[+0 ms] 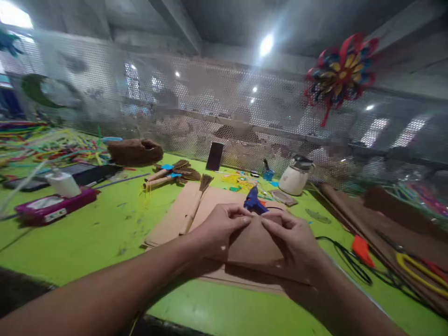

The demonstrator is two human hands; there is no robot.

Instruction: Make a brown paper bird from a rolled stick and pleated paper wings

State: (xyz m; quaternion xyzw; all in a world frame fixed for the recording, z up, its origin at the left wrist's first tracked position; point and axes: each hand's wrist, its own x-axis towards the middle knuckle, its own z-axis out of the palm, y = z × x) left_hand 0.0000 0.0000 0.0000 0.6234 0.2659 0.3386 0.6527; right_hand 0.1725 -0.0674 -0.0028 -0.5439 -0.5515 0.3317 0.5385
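A: How do your arms come in?
B: Your left forearm slants up from the lower left, your right from the lower right, and both hands meet in front of you over the stack on the green table.
A: What does your left hand grip?
B: You pinch the far edge of the brown paper between thumb and forefinger, knuckles arched.
A: And your right hand?
B: It mirrors the left: thumb and index closed on that same edge, the two sets of fingertips near each other.
A: Where is the paper, then?
B: Between your hands, above the stack, just on your side of the blue glue gun. The brush lies left of your left hand.
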